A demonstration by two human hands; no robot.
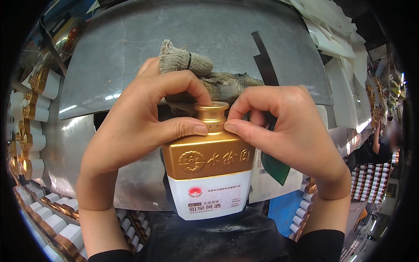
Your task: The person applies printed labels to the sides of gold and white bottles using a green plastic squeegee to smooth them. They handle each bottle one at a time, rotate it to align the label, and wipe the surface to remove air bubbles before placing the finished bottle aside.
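A flat-sided bottle (209,163) with a gold shoulder and neck and a white lower body stands in front of me, its mouth uncapped and tilted away. Around its neck runs a narrow gold band (215,127) with small print. My left hand (135,111) is closed on the neck from the left, thumb across the front and bent forefinger by the rim. From the right, my right hand (283,120) presses its thumb tip against the band's end, forefinger curled by the neck. The other fingers of both hands are largely hidden.
Behind the bottle lies a stained cloth roll (233,85) with a knitted cuff (187,63) on a grey tabletop (131,35). A dark strip (264,61) lies near a green pointed piece (279,170). White sheets (338,78) hang right. Similar bottles (35,144) line the left; another person (379,150) is at far right.
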